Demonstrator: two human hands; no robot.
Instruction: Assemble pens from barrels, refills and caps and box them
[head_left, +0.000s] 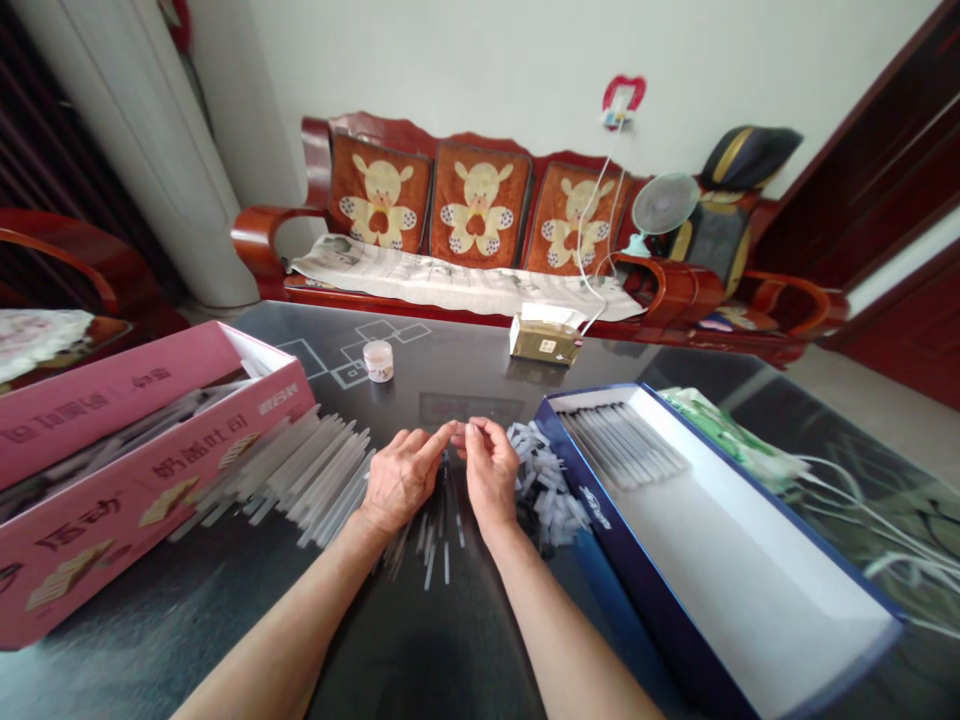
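Note:
My left hand (403, 475) and my right hand (489, 468) meet fingertip to fingertip over a dark glass table (420, 640). Both pinch something small and thin between them that I cannot make out. Under the hands lie loose thin refills (442, 535). Left of my left hand is a pile of clear tubes (307, 470). Right of my right hand is a heap of small clear caps (547, 480).
A pink box (127, 470) with more tubes stands at the left. A blue-edged white box (720, 540) holding a row of finished pens (622, 440) lies at the right. A small jar (379, 360) and a cardboard packet (545, 338) sit farther back, before a wooden sofa (480, 230). White cables (862, 510) trail at far right.

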